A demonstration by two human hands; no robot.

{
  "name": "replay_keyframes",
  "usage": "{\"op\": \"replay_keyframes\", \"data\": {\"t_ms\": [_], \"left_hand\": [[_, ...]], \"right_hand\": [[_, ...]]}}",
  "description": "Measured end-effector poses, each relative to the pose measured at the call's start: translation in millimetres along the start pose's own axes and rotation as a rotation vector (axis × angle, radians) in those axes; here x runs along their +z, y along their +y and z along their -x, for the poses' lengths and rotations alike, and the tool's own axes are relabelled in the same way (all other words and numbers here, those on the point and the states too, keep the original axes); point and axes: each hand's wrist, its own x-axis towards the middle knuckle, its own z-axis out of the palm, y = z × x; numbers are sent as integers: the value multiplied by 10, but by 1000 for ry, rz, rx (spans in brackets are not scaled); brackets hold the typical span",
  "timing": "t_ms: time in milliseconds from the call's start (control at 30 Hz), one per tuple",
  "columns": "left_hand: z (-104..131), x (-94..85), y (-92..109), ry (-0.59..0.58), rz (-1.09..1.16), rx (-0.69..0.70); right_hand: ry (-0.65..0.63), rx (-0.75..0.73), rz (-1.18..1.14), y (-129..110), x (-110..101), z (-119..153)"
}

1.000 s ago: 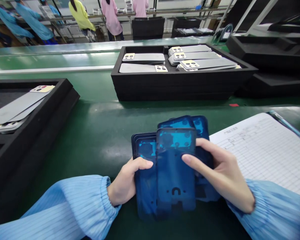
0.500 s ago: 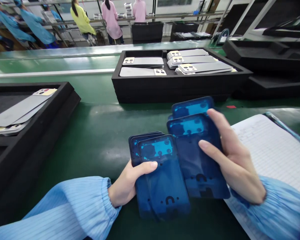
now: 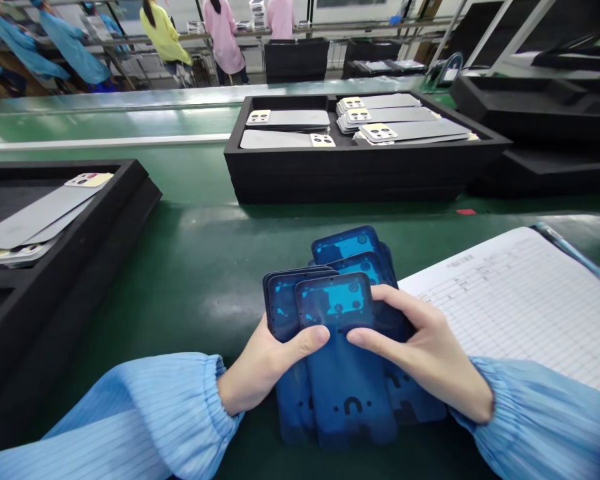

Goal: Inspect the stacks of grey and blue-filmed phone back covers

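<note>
Several phone back covers [image 3: 353, 373], faced with dark blue film and bright blue patches at the camera end, are fanned out between my two hands above the green bench. My left hand [image 3: 267, 363] is closed round the left edge of the fan, thumb flat on the front covers. From the other side my right hand [image 3: 420, 347] grips it, its thumb on the front cover and its forefinger at that cover's upper right edge. More covers [image 3: 347, 243] stick out behind at the top. My other fingers are hidden beneath the covers.
A black tray [image 3: 360, 177] ahead holds stacks of grey phone covers [image 3: 413, 130] with pale camera ends. Another black tray [image 3: 145, 193] with grey covers is at left. A written grid sheet [image 3: 525, 300] lies at right, below stacked black trays [image 3: 545, 123]. People work at benches beyond.
My right hand has moved left and down, bringing its covers behind the ones in my left hand. Its thumb now rests on the front cover. My left hand has barely moved.
</note>
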Motion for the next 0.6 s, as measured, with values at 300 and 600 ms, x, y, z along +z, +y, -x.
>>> {"op": "replay_keyframes", "data": {"t_ms": [300,600], "left_hand": [[-4,-70,-53,30,257,-159],[1,-21,-15,-123,172,-115]], "right_hand": [[297,182,-84,-18,-171,-46],[344,126,-65,-8,-242,-52]]}}
